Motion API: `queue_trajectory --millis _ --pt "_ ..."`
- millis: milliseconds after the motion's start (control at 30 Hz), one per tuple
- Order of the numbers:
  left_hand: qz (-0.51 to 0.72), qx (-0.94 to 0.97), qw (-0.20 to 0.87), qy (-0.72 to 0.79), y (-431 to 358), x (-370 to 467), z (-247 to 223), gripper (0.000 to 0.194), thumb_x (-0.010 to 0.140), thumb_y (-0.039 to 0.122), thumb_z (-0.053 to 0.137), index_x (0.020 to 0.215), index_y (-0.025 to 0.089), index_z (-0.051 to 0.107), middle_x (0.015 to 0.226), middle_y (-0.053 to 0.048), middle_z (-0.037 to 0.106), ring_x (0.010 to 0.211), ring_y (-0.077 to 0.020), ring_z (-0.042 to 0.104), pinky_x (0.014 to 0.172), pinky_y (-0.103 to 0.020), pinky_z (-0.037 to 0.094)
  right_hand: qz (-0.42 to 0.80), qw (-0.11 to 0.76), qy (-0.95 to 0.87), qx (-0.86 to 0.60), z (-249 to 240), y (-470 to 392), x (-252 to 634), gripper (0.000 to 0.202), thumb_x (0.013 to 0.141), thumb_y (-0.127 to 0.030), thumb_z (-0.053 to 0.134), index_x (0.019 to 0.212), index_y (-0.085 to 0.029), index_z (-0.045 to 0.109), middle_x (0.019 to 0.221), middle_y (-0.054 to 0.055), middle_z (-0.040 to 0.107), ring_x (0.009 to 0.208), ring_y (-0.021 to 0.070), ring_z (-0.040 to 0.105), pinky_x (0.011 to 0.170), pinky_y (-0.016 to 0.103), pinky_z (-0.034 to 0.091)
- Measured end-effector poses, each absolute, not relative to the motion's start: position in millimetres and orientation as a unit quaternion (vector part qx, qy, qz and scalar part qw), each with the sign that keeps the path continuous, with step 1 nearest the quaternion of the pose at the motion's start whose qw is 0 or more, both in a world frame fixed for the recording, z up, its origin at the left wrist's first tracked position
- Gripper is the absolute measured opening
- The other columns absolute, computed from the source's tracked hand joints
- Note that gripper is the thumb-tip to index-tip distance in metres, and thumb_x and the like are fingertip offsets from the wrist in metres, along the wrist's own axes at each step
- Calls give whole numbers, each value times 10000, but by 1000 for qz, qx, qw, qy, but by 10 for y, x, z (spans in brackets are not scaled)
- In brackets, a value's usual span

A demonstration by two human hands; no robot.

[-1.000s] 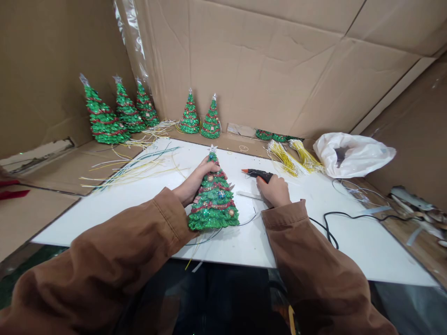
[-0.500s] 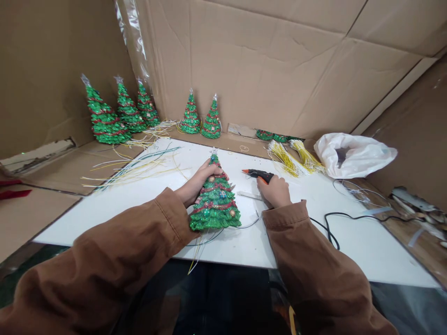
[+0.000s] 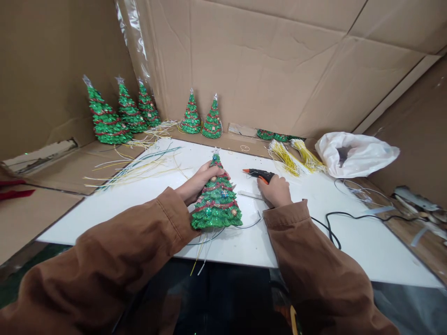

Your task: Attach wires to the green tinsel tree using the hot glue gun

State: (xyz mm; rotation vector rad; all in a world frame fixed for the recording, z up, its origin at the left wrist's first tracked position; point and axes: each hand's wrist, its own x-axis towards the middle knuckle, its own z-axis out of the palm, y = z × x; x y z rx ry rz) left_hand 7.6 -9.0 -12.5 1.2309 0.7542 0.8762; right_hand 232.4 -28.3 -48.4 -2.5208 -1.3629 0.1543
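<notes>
My left hand (image 3: pixel 199 182) is closed around the upper left side of a small glittery green Christmas tree figurine (image 3: pixel 218 207) with red garlands and a clear star on top. Yellow, white and dark wires (image 3: pixel 200 253) trail from under its base. To the right, my right hand (image 3: pixel 276 190) grips a black and orange glue gun (image 3: pixel 260 174), its orange tip pointing left, away from the figurine. A thin pale strip (image 3: pixel 249 194) lies on the white board between the figurine and my right hand.
Three matching trees (image 3: pixel 108 121) stand at the back left, two more (image 3: pixel 212 122) at the back middle. Loose wires (image 3: pixel 139 167) spread at left. Yellow-white wire bundles (image 3: pixel 284 158) and a white plastic bag (image 3: pixel 359 156) sit at right. A black cord (image 3: pixel 363 216) crosses the white board (image 3: pixel 349 260).
The figurine in my left hand has shifted very slightly, and the wires below its base hang a little apart. My right hand and the glue gun stay nearly still.
</notes>
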Motion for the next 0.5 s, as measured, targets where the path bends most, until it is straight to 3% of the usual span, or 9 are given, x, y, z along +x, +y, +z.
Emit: queue_trajectory --millis 333,400,500 --pt "412 555 674 260 -225 83 -44 316 693 313 651 872 190 421 735 4 591 606 -135 597 558 -255 473 50 175 -458 -870 -465 -322 2304 593 822 -525 437 1154 -39 508 1160 256 514 1139 386 459 899 478 412" --pt "433 562 665 232 -284 88 4 338 737 397 629 873 206 385 703 16 575 580 -139 589 549 -266 474 12 211 -461 -862 -415 -347 2282 576 821 -515 451 1136 -37 515 1164 264 501 1153 390 440 912 499 401" --pt "470 594 620 205 -313 85 28 392 763 504 600 908 220 371 702 21 564 562 -132 569 531 -254 456 -36 338 -556 -758 -327 -415 2175 511 824 -491 469 1144 -96 519 1153 206 516 1150 331 447 970 485 372"
